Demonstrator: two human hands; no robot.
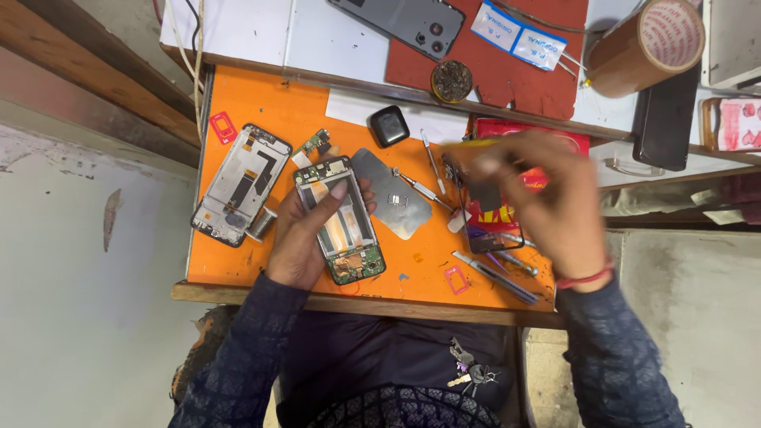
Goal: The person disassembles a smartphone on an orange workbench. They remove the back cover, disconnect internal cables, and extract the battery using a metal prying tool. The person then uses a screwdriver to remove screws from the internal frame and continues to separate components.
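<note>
The left hand [305, 234] gripped the opened phone [341, 218] flat on the orange mat [261, 95]; right of the phone, the right hand [531, 198] pinched a small dark part [485, 194] (blurred), probably mid-disassembly, needing careful placement.

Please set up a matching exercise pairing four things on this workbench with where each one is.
Things:
1. opened phone
2. roll of brown tape
3. small black case
4. bunch of keys

Places:
A. hanging at the person's waist, below the table edge
B. far right corner of the upper shelf
C. held against the orange mat by the left hand
D. on the mat's far edge, above the metal plate

Pairs: 1-C, 2-B, 3-D, 4-A
</note>
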